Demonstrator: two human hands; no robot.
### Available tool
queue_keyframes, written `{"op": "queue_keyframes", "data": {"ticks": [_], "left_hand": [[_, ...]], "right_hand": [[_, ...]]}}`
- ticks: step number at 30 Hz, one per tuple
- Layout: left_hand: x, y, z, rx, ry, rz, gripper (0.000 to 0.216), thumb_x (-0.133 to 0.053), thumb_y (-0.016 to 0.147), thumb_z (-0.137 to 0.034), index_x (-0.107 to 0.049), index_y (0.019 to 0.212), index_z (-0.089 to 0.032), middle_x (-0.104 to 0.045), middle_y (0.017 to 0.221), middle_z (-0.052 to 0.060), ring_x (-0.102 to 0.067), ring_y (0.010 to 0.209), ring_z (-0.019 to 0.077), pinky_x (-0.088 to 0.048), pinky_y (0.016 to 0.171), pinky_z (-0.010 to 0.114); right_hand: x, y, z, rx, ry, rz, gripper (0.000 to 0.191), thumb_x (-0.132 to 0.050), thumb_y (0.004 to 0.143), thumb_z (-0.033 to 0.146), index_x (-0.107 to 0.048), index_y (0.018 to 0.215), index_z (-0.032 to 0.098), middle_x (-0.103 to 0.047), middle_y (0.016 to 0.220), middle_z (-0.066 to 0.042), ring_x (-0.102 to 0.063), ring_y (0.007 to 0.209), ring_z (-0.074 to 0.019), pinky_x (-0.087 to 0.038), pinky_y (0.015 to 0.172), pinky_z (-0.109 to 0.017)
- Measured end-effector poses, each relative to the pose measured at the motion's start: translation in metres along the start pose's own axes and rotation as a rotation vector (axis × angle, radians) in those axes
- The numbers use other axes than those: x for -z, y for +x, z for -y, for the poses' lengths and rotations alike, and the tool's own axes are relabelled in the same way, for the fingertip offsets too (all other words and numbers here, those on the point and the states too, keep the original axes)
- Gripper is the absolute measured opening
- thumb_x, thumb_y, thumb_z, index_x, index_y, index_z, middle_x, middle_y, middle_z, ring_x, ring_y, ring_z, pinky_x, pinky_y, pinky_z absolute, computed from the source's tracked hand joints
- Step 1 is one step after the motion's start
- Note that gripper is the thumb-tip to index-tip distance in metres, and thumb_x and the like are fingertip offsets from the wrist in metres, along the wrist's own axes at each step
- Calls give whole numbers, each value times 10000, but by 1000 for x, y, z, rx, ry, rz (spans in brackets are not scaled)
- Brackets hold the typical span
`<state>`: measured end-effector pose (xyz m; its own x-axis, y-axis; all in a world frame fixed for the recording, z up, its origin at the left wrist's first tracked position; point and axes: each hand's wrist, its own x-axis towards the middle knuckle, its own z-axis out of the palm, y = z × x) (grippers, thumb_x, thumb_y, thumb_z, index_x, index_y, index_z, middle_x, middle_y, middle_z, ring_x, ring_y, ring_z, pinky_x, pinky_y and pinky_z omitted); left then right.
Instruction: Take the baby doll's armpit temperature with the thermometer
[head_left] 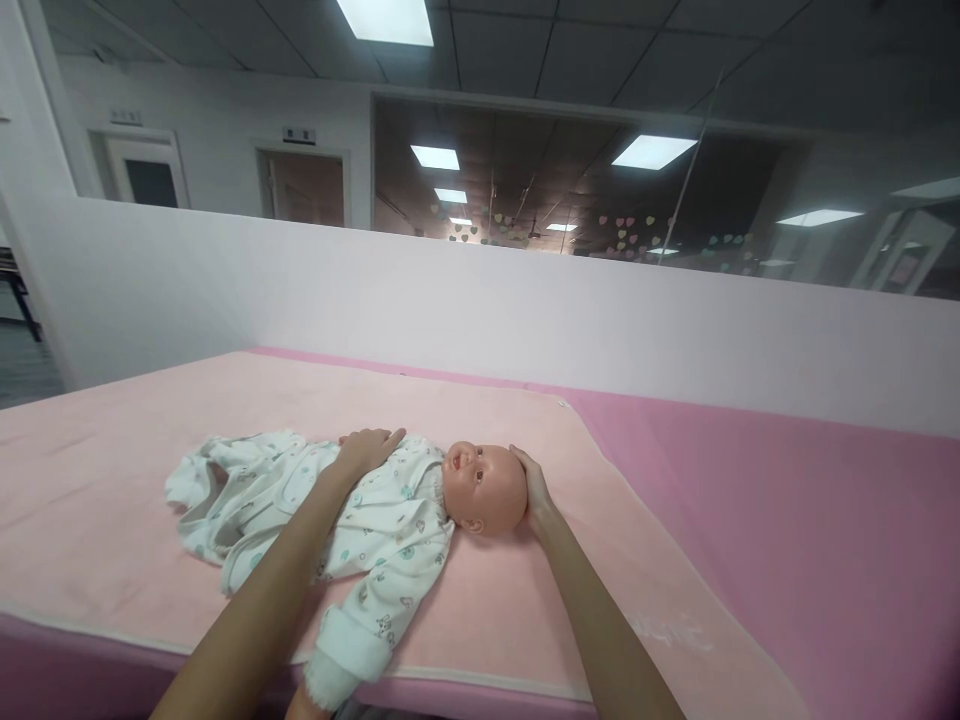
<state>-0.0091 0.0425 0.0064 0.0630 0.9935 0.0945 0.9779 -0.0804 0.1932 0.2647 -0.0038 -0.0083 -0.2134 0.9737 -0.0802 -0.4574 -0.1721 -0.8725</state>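
Observation:
A baby doll (489,490) lies on its back across a peach pad, its bald head to the right. It wears a white patterned romper (401,525) whose legs spread flat to the left. My left hand (367,450) rests on the doll's torso with its fingers stretched out, near the far side. Against the crown of the head, my right hand (534,490) is cupped with its fingers extended; part of it is hidden behind the head. One sleeve of the romper reaches toward me, and a bit of the doll's hand (306,703) shows below its cuff.
The peach pad (517,610) covers much of a pink padded surface (757,500). A low white wall (480,310) runs along the far side, with glass above it. Two doors stand in the background at the left.

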Motion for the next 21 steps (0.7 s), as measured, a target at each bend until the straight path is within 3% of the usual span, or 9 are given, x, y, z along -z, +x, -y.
{"op": "queue_keyframes", "data": {"ticks": [7, 21], "left_hand": [[1, -1, -1, 14, 1, -14, 530, -193, 836, -490, -631, 971, -223, -650, 1051, 128, -572, 958, 331, -375, 790, 447], [1, -2, 0, -32, 4, 13, 541, -158, 846, -466, -601, 1027, -215, -635, 1071, 146, -559, 961, 345, -368, 785, 475]], "right_hand": [[0, -2, 1, -49, 0, 44, 390, -545, 709, 512, -680, 777, 153, -707, 818, -63, -656, 777, -214, -481, 737, -290], [0, -3, 2, -53, -5, 46, 388, -539, 713, 499, -682, 806, 150, -706, 841, -68, -654, 793, -212, -484, 742, -287]]}}
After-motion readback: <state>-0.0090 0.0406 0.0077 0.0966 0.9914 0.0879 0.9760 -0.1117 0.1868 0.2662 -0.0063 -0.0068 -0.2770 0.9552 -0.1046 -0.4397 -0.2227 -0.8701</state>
